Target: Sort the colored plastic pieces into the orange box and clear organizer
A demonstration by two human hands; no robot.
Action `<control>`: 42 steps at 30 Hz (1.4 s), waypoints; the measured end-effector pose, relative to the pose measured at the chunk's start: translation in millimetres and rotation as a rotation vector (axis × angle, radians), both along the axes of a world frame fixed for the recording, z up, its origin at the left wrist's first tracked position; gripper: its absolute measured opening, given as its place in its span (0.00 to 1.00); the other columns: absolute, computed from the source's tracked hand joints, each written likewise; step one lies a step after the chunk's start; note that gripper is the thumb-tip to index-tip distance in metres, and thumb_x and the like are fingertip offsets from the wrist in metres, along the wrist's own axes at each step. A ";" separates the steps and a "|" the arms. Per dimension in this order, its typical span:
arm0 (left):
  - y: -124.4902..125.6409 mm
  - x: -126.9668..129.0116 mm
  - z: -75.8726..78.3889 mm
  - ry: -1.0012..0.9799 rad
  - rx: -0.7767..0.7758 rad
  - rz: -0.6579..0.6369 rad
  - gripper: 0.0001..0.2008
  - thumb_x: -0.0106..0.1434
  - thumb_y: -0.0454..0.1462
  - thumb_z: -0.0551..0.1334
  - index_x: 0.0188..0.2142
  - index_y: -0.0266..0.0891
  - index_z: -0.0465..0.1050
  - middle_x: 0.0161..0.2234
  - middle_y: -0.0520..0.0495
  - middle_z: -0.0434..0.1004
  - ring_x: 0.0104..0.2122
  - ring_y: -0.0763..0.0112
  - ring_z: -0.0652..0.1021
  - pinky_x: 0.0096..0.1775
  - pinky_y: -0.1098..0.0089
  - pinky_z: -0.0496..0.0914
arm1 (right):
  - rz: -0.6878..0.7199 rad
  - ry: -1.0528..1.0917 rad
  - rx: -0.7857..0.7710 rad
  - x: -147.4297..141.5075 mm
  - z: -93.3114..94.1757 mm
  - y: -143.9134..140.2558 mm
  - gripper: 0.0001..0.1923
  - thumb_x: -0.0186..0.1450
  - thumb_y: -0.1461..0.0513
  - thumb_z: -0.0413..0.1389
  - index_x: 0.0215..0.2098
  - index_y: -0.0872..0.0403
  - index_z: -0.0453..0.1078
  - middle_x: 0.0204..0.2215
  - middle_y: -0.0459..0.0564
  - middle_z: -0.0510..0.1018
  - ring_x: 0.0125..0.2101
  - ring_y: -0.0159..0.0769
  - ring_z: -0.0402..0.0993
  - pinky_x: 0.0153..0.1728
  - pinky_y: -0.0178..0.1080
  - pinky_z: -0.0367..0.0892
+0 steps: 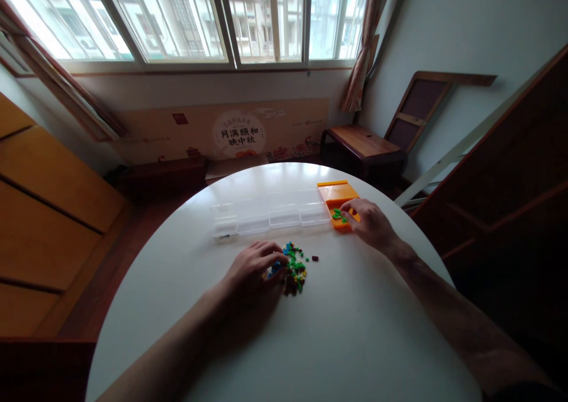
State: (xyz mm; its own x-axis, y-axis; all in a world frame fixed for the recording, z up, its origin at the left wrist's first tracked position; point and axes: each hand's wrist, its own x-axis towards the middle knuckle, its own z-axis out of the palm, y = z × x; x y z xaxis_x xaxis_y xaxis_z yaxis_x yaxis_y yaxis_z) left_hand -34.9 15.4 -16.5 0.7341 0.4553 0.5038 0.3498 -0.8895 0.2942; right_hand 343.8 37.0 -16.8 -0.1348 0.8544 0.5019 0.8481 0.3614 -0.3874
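My left hand [257, 266] rests at the left side of a small heap of tiny building bricks [295, 269], green, blue, yellow and brown. Its fingers curve over the edge of the heap, with a gap between thumb and index finger where blue bricks show. Above the open front part of an orange tray [341, 227], my right hand [367, 218] has its fingertips drawn together. Whatever is between them is too small to make out. Several green bricks [338, 215] lie in the tray beneath those fingertips.
A clear plastic divided box [252, 225] adjoins the orange tray's left side on the round white table [346, 325]. One dark brown brick [315, 258] lies apart, right of the heap. A wooden chair [368, 141] stands beyond the table near the window.
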 end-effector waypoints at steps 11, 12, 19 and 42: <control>2.0 4.4 -1.9 0.025 -0.015 0.009 0.05 0.73 0.35 0.66 0.47 0.45 0.81 0.46 0.46 0.85 0.41 0.65 0.83 0.46 0.65 0.77 | 0.619 -0.030 -0.097 -54.5 13.5 -36.0 0.04 0.74 0.58 0.67 0.44 0.49 0.80 0.43 0.51 0.85 0.44 0.43 0.78 0.50 0.46 0.73; 2.1 4.9 -1.6 0.025 -0.019 0.010 0.05 0.74 0.35 0.67 0.47 0.45 0.81 0.45 0.46 0.85 0.41 0.65 0.83 0.46 0.65 0.77 | 0.629 -0.042 -0.093 -58.8 11.8 -37.1 0.04 0.74 0.58 0.67 0.44 0.49 0.80 0.43 0.51 0.85 0.44 0.43 0.78 0.49 0.45 0.73; 1.5 6.3 1.1 0.033 -0.012 0.016 0.04 0.74 0.36 0.66 0.46 0.44 0.81 0.45 0.45 0.85 0.40 0.65 0.83 0.45 0.65 0.77 | 0.615 -0.026 -0.084 -72.8 5.6 -38.3 0.04 0.77 0.62 0.63 0.42 0.50 0.79 0.43 0.50 0.85 0.45 0.41 0.79 0.50 0.43 0.72; -0.4 3.4 0.4 0.019 0.000 0.009 0.05 0.74 0.37 0.67 0.47 0.45 0.81 0.45 0.46 0.85 0.42 0.64 0.83 0.45 0.65 0.77 | 0.197 0.037 0.080 -24.7 3.5 -12.6 0.03 0.75 0.61 0.60 0.43 0.50 0.77 0.42 0.54 0.83 0.46 0.50 0.78 0.51 0.51 0.74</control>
